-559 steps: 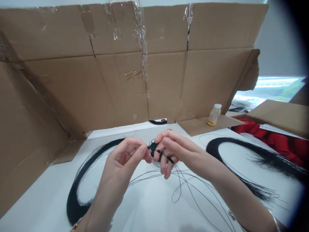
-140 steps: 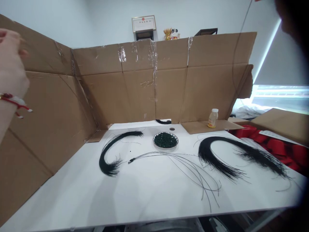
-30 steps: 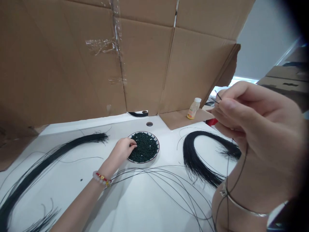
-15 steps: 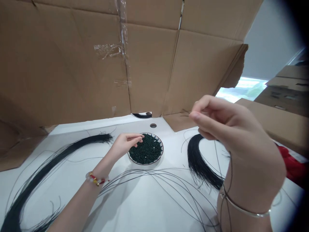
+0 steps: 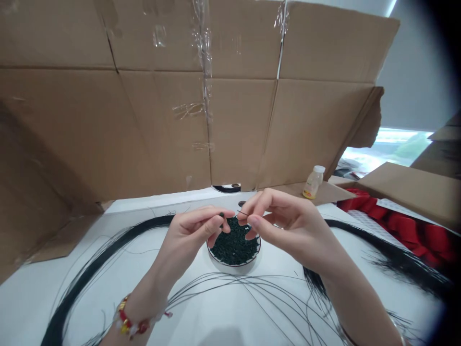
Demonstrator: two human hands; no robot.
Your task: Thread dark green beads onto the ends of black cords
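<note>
Between the thumb and fingers of my left hand is a small dark green bead. My right hand pinches a thin dark wire, its tip pointing left toward that bead, a short gap apart. Below both hands stands a round bowl with a patterned rim, filled with small dark green beads. Several loose wires arc across the white table in front of the bowl.
Thick bundles of dark wire lie at left and right. A cardboard wall rises behind. At the back right are a small white-capped bottle and an open carton with red items.
My left hand has lifted off the bowl, now with a bead in its pinch. My right hand has come down and left, bringing the wire close to it. The view has shifted.
</note>
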